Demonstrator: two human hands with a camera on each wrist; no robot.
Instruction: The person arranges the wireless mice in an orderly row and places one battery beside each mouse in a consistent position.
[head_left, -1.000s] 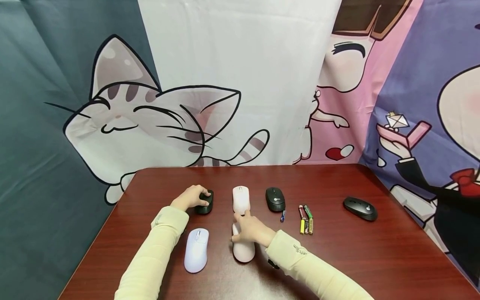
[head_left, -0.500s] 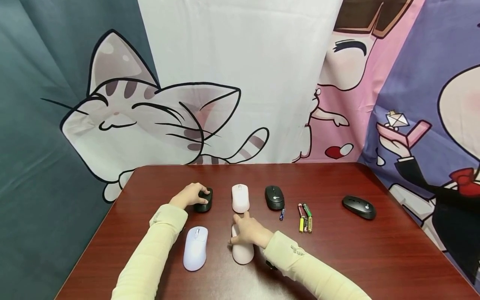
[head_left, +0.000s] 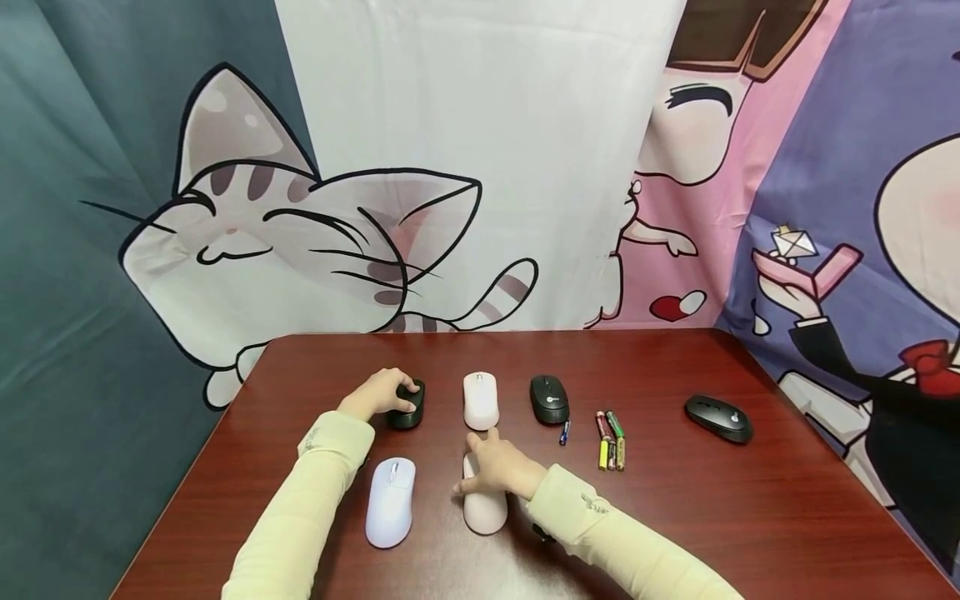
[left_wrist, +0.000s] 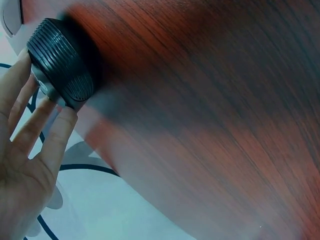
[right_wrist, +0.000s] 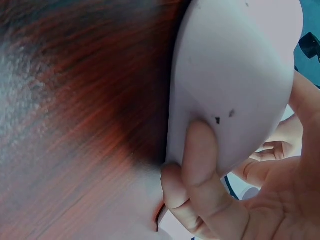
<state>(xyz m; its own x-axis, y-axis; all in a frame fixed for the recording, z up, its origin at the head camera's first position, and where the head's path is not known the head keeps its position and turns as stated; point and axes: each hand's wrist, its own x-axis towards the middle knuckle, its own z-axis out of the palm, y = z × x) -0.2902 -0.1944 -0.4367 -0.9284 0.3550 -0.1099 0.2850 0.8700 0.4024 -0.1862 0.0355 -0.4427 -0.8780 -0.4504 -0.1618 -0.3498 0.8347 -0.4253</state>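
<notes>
My left hand (head_left: pixel 375 395) grips a black computer mouse (head_left: pixel 407 418) at the back left of the table, thumb and fingers at its sides. In the left wrist view the fingertips meet the edge of this black mouse (left_wrist: pixel 59 57), whose ribbed side shows. Nearer the front, my right hand (head_left: pixel 504 464) holds a pale pinkish-white mouse (head_left: pixel 485 514), covering its front part. Fingers press against the flank of that pale mouse (right_wrist: pixel 230 70) in the right wrist view, with small dark marks beside them. Both mice appear to sit on the table.
A lavender-white mouse (head_left: pixel 390 504) lies between the forearms. Behind my right hand is another white mouse (head_left: pixel 481 402). Further right lie a black mouse (head_left: pixel 550 400), a small blue battery (head_left: pixel 565 433), several coloured batteries (head_left: pixel 611 442) and another black mouse (head_left: pixel 718 418).
My right hand and the pale mouse have slid slightly toward me, away from the white mouse behind. The left hand stays on the black mouse; the head view shifts a little.
</notes>
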